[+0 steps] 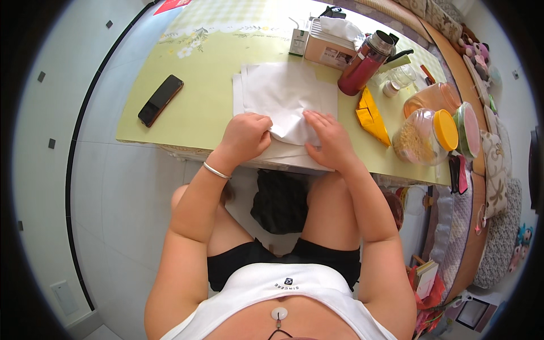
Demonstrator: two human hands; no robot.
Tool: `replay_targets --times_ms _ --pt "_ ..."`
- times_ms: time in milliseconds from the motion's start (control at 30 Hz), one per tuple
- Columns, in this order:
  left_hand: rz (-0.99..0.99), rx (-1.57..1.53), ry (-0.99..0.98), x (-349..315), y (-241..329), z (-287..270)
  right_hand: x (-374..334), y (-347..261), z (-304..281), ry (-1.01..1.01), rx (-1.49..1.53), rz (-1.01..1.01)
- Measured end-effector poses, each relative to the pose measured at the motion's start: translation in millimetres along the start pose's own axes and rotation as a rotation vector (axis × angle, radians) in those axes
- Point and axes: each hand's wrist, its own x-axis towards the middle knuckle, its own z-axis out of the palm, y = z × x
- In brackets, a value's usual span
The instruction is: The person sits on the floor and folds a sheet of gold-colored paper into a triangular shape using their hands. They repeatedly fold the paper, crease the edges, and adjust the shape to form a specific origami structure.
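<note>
White sheets of paper (283,85) lie stacked at the near edge of the table, and the top one bends up and curls toward me. My left hand (246,136), with a silver bangle on its wrist, is closed at the left side of the curled sheet, its fingertips pinching the paper's edge. On the right side of the same sheet rests my right hand (330,139), fingers stretched out over the paper and thumb apart from them. Part of the paper under both hands is hidden.
On the green table (209,68) a black phone (161,100) lies left. Behind and right stand a tissue box (331,50), a drink carton (298,42), a red thermos (365,63), a yellow packet (372,117) and a yellow-lidded jar (419,139).
</note>
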Motion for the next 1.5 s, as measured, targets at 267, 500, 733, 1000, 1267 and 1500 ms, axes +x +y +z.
replay_targets --times_ms 267,500,733,1000,1267,1500 --pt "0.017 -0.229 0.148 -3.8 -1.0 -3.7 3.9 -0.6 0.2 0.075 -0.075 -0.058" --pt "0.121 -0.053 0.018 -2.7 13.7 -8.4 3.1 11.0 6.4 0.050 -0.093 -0.155" --pt "0.079 -0.027 -0.093 -6.7 1.8 -2.8 0.8 14.4 2.4 -0.032 -0.198 -0.178" --pt "0.019 -0.105 0.060 -7.7 7.6 -8.6 -3.5 13.1 2.5 0.182 0.148 0.021" --pt "-0.048 -0.346 -0.032 -13.8 -21.1 -8.7 -15.4 2.3 -29.5 -0.019 0.547 0.024" --pt "-0.215 -0.732 -0.187 -18.5 -12.3 -10.4 -19.5 40.0 -16.0 -0.138 0.341 -0.043"
